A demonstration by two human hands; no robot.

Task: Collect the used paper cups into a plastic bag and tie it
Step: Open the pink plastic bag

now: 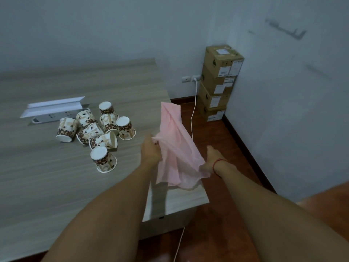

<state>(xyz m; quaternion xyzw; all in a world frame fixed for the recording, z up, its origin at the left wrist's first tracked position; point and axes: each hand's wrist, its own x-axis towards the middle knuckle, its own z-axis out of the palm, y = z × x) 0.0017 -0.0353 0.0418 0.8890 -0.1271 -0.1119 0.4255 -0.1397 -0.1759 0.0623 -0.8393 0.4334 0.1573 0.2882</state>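
We stretch both bare forearms out over the desk's (47, 176) right edge, our left hand (151, 152) and right hand (208, 162) each gripping one side of the pink plastic bag (177, 144) with curled fingers. The thin, crinkled bag runs lengthwise away from us. The bean-printed paper cups (98, 129) cluster on the woodgrain desk to its left, some overturned, some on their sides.

Your left forearm (113, 205) and right forearm (264, 210) are bare from the lower edge of the view to the wrists. A thin red string bracelet (217, 162) circles your right wrist, just behind your right hand (209, 160).
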